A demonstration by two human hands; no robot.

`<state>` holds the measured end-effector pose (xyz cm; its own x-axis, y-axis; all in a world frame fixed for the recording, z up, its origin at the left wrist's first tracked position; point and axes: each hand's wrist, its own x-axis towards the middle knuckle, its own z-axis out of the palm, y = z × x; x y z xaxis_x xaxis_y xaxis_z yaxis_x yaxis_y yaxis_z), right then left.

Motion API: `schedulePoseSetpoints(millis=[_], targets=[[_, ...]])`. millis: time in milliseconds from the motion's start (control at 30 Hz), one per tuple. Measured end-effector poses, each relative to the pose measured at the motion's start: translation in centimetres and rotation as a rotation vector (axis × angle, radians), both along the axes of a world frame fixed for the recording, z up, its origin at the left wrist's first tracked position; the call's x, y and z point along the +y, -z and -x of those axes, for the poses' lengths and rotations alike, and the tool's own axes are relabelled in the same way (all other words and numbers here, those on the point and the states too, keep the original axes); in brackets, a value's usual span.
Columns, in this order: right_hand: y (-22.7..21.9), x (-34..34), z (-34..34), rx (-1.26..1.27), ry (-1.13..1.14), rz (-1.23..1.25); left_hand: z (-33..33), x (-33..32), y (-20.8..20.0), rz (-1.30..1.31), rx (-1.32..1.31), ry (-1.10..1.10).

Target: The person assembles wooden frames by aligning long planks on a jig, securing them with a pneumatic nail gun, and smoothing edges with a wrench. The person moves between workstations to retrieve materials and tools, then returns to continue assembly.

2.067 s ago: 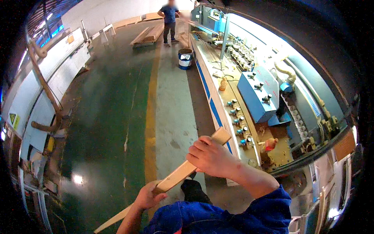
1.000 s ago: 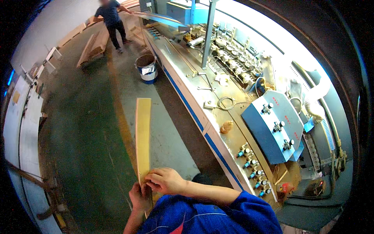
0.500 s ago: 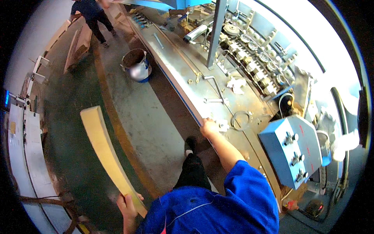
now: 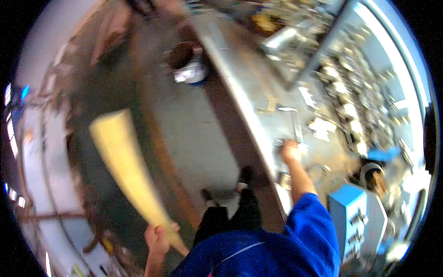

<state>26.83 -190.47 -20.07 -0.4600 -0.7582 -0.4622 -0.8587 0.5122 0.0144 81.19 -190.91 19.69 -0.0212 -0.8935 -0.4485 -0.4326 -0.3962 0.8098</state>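
Observation:
My left hand [image 4: 158, 237], at the lower left, is closed around the near end of a long pale-yellow board [image 4: 127, 164], which looks like wood. The board slants up and away over the floor. My right arm reaches over the metal bench, and my right hand [image 4: 290, 152] is at a wrench [image 4: 278, 142] lying there. Motion blur hides whether its fingers grip the wrench. Just beyond lies an L-shaped hex key [image 4: 296, 124], with a crumpled white cloth or paper [image 4: 322, 128] to its right.
The metal bench [image 4: 230, 87] runs away along my right, carrying a machine with rows of rollers [image 4: 341, 101] and an upright post [image 4: 323, 44]. A blue control box [image 4: 350, 221] stands near right. A bucket [image 4: 189, 69] is on the floor beside the bench. Someone's legs [image 4: 140, 7] show far off.
My right hand has moved from the bench's edge inward to the wrench. My left hand still holds the board. The view has shifted and blurred, and a second foot of mine now shows.

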Motion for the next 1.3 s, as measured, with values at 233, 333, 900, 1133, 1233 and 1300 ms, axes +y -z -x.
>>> schedulePoseSetpoints(millis=[233, 333, 900, 1133, 1233, 1300], targets=[[-2.3, -0.5, 0.3, 0.043, 0.035, -0.089, 3.5, -7.7, -3.3, 0.152, -0.177, 0.101], [-1.8, -0.3, 0.5, 0.123, -0.180, 0.023, 3.3, -8.5, -4.2, 0.170, -0.196, 0.112], [-48.2, -1.8, -31.7, -1.304, -0.248, 0.640, -0.5, -9.8, -7.7, 0.377, 0.400, 0.531], [-50.2, -2.2, -34.9, -1.103, -0.210, 0.663, -1.0, -9.4, -8.2, 0.267, 0.765, 0.479], [-49.8, -2.0, -35.2, -1.128, -0.228, 0.652, -0.1, -9.6, -9.1, 0.265, 0.687, 0.514], [-49.0, -1.9, -34.6, -1.144, -0.259, 0.738, 0.4, -9.7, -9.4, 0.298, 0.647, 0.536]])
